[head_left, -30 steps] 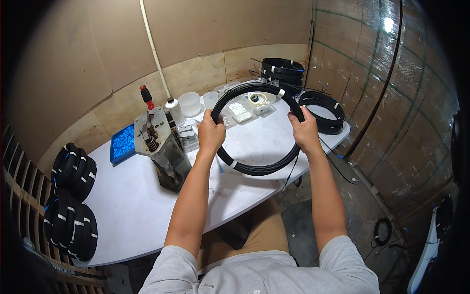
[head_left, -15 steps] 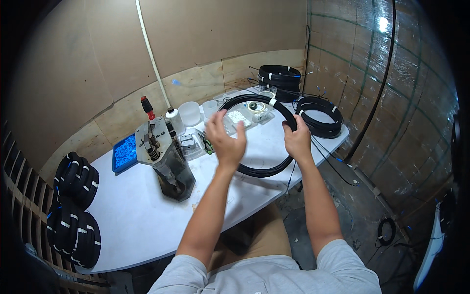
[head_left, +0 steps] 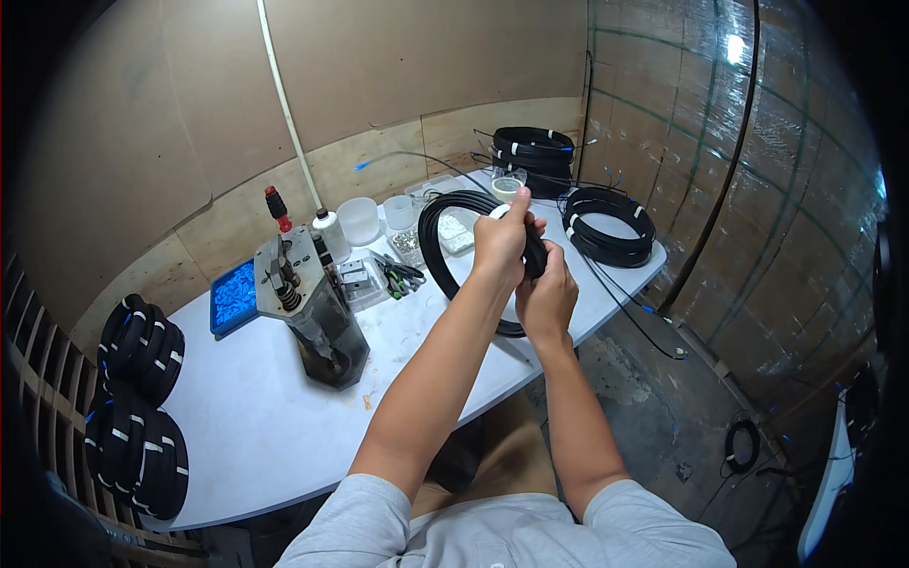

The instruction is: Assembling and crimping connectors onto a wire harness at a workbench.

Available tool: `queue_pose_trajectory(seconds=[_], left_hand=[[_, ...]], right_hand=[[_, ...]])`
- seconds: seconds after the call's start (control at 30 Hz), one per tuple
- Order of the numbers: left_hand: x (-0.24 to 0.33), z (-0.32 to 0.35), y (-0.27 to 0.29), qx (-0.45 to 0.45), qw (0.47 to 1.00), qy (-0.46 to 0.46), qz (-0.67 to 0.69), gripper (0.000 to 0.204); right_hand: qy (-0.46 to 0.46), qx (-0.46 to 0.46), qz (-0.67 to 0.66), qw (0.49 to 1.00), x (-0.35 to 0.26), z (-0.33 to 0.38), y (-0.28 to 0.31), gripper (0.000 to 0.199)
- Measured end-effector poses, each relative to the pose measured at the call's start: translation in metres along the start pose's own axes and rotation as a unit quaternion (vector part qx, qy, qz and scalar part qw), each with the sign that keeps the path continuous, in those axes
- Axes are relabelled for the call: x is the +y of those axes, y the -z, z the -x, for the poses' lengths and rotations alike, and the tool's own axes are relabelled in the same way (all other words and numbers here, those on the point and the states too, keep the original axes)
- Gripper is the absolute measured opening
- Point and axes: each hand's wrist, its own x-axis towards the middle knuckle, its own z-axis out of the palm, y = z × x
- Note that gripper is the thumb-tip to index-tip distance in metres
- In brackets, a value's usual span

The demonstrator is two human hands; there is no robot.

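Note:
A large coil of black cable [head_left: 437, 244] is held up over the right part of the table, turned partly on edge. My left hand [head_left: 504, 244] closes round the coil's near right side, thumb pointing up. Just below it, my right hand [head_left: 547, 295] has its fingers wrapped on the same bundle. A white patch [head_left: 500, 212] shows beside the left hand; whether it is a tape band on the coil or a tape roll, I cannot tell. One cable end with a blue tip [head_left: 361, 167] sticks out to the far left.
A metal bench press [head_left: 317, 312] stands left on the white table [head_left: 246, 417], beside a blue tray [head_left: 234, 295] of small blue parts. Pliers [head_left: 400, 275], tubs [head_left: 359, 221] and a tape roll [head_left: 507, 186] lie behind. Other coils sit at left [head_left: 137, 454] and right [head_left: 611, 227].
My left hand has moved right, from the coil's left side to its right side next to my right hand. The coil has turned from facing me toward edge-on.

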Motion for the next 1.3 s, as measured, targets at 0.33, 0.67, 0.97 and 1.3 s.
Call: queue_pose_trajectory(seconds=[0.33, 0.67, 0.97, 1.3], left_hand=[[0.017, 0.001, 0.037, -0.134, 0.990, 0.034, -0.035, 0.026], [0.100, 0.019, 0.079, -0.311, 0.930, 0.112, -0.158, 0.020], [0.115, 0.027, 0.095, -0.405, 0.897, 0.122, -0.130, 0.033], [0.111, 0.017, 0.108, -0.543, 0.824, 0.158, 0.021, 0.036]], right_hand=[[0.080, -0.101, -0.112, 0.985, -0.004, 0.028, 0.016, 0.057], [0.311, 0.038, -0.021, 0.949, -0.005, -0.092, 0.045, 0.076], [0.269, -0.272, 0.030, 0.923, -0.012, -0.153, 0.051, 0.063], [0.121, -0.218, -0.110, 0.962, 0.017, -0.128, 0.027, 0.056]])
